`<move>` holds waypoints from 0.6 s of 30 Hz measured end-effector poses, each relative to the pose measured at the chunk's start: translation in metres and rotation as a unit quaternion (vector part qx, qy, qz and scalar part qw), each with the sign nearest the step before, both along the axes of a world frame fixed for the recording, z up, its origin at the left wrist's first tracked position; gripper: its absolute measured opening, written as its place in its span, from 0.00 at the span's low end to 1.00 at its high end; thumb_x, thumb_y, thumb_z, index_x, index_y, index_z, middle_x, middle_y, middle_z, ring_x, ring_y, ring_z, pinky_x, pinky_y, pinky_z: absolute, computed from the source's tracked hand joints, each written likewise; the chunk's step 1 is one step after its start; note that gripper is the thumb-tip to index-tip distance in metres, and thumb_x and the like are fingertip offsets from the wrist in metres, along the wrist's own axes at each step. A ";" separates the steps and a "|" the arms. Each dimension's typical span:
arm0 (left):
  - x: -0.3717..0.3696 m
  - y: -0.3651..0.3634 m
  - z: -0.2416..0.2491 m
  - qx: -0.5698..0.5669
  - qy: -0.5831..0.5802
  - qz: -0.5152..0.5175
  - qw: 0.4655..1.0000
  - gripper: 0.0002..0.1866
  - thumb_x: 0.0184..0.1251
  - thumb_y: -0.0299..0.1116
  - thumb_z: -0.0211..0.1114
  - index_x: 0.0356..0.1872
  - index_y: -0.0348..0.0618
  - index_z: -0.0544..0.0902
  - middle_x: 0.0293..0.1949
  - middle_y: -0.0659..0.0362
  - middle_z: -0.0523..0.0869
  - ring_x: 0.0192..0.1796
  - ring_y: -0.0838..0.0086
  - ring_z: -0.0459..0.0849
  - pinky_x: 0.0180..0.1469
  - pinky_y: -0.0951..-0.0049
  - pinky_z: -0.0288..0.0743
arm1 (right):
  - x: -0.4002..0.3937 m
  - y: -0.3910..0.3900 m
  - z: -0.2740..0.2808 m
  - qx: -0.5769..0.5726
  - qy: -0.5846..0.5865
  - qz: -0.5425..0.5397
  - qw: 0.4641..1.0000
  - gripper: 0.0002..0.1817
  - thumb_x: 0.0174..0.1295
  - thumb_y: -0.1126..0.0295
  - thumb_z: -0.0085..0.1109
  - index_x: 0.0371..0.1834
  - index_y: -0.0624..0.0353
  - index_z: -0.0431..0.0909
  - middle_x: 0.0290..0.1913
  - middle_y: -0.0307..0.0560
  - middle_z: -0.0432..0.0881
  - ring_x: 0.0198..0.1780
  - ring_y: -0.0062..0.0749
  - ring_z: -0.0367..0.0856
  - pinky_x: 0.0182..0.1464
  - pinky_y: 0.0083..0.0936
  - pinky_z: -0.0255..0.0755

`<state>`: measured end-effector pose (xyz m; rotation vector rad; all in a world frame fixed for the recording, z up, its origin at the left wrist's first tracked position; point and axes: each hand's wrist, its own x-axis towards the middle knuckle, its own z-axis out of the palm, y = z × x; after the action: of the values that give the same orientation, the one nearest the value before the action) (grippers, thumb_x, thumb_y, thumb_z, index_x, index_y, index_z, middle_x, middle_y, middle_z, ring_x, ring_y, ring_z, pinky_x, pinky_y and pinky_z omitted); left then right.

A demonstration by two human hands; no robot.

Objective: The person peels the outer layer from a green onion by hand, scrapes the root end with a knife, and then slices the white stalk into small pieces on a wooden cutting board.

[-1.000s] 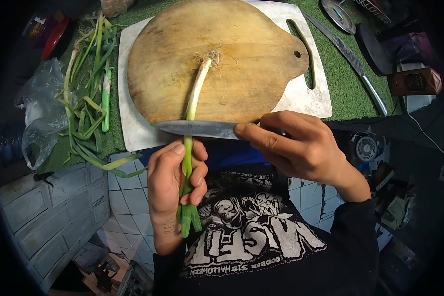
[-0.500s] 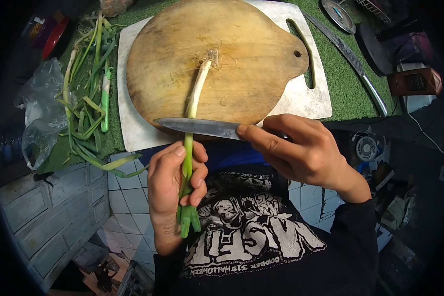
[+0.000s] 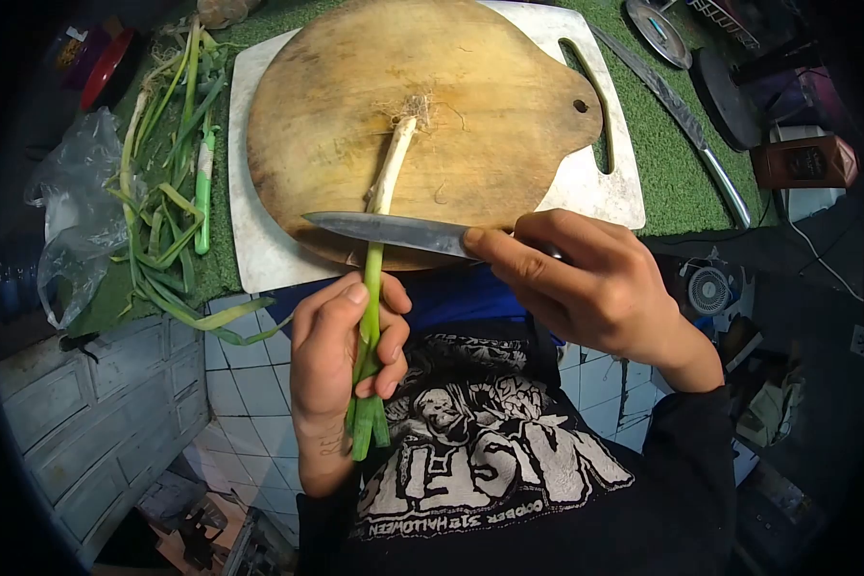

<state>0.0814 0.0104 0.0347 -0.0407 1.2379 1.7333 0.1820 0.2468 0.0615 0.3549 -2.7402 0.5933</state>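
Note:
My left hand [image 3: 341,336] is closed round the green part of a green onion [image 3: 390,173], below the near edge of the round wooden cutting board [image 3: 336,86]. The onion's white root end lies on the board, beside a small clump of cut roots [image 3: 416,108]. A knife [image 3: 394,230] crosses over the stalk just above my left fingers, its tip pointing left. My right hand [image 3: 595,288] grips this knife, with thumb and fingers at the blade's base; the handle is mostly hidden in the palm.
Beneath the wooden board lies a white plastic cutting board [image 3: 586,197] on green turf matting [image 3: 634,106]. More green onions [image 3: 178,221], a green-handled tool [image 3: 204,192] and a clear plastic bag [image 3: 77,202] are at left. A long knife [image 3: 677,106] and a brown box [image 3: 808,161] lie at right.
The knife has shifted slightly up along the stalk, toward the root end. My left hand with the onion has moved a little to the right.

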 end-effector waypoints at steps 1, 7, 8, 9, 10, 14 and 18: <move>0.000 0.001 0.000 -0.005 -0.002 -0.001 1.000 0.21 0.80 0.40 0.44 0.42 0.27 0.76 0.19 0.54 0.74 0.11 0.76 0.70 0.11 0.81 0.59 | 0.000 0.000 0.000 0.001 -0.001 0.000 1.000 0.26 0.52 0.76 0.71 0.58 0.59 0.84 0.35 0.44 0.81 0.29 0.33 0.83 0.28 0.30 0.80; 0.001 -0.001 -0.002 0.003 -0.006 0.001 1.000 0.21 0.80 0.40 0.44 0.42 0.27 0.76 0.19 0.54 0.75 0.11 0.76 0.70 0.11 0.81 0.59 | 0.000 0.001 0.001 0.007 -0.013 -0.013 1.000 0.29 0.52 0.76 0.71 0.62 0.55 0.83 0.36 0.44 0.80 0.32 0.34 0.83 0.29 0.30 0.80; 0.001 -0.001 -0.002 0.002 -0.009 0.001 1.000 0.21 0.80 0.40 0.44 0.42 0.27 0.76 0.19 0.54 0.75 0.11 0.76 0.70 0.11 0.81 0.59 | 0.000 0.003 0.001 0.005 -0.018 -0.014 1.000 0.29 0.52 0.76 0.71 0.62 0.55 0.82 0.36 0.44 0.80 0.32 0.34 0.83 0.29 0.31 0.80; 0.001 0.000 -0.002 0.003 -0.010 0.000 1.000 0.21 0.80 0.40 0.44 0.42 0.27 0.76 0.19 0.54 0.75 0.11 0.76 0.70 0.11 0.81 0.59 | 0.000 0.003 0.001 0.003 -0.025 -0.017 1.000 0.29 0.52 0.76 0.71 0.62 0.55 0.82 0.36 0.44 0.79 0.32 0.35 0.83 0.29 0.31 0.80; 0.001 0.001 -0.002 0.002 -0.008 0.004 1.000 0.21 0.80 0.39 0.44 0.42 0.27 0.76 0.19 0.54 0.75 0.11 0.76 0.70 0.11 0.81 0.59 | 0.001 0.003 0.002 0.003 -0.027 -0.018 0.999 0.29 0.52 0.76 0.71 0.62 0.55 0.82 0.36 0.44 0.79 0.32 0.35 0.83 0.29 0.31 0.80; 0.001 0.000 -0.002 0.002 -0.010 0.004 1.000 0.21 0.80 0.39 0.44 0.42 0.27 0.76 0.19 0.54 0.75 0.11 0.76 0.70 0.11 0.81 0.59 | 0.002 -0.002 0.005 0.016 -0.021 -0.024 0.999 0.28 0.52 0.75 0.71 0.61 0.54 0.83 0.35 0.43 0.79 0.31 0.35 0.83 0.29 0.31 0.80; 0.001 0.001 -0.003 0.003 -0.010 0.002 1.000 0.21 0.80 0.39 0.44 0.42 0.27 0.76 0.19 0.54 0.75 0.11 0.76 0.70 0.11 0.81 0.59 | 0.000 0.003 0.005 0.015 -0.039 -0.035 0.999 0.28 0.52 0.75 0.71 0.61 0.53 0.83 0.35 0.43 0.78 0.30 0.34 0.82 0.29 0.31 0.79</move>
<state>0.0819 0.0111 0.0318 -0.0575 1.2198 1.7363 0.1824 0.2497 0.0670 0.2474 -2.8253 0.5595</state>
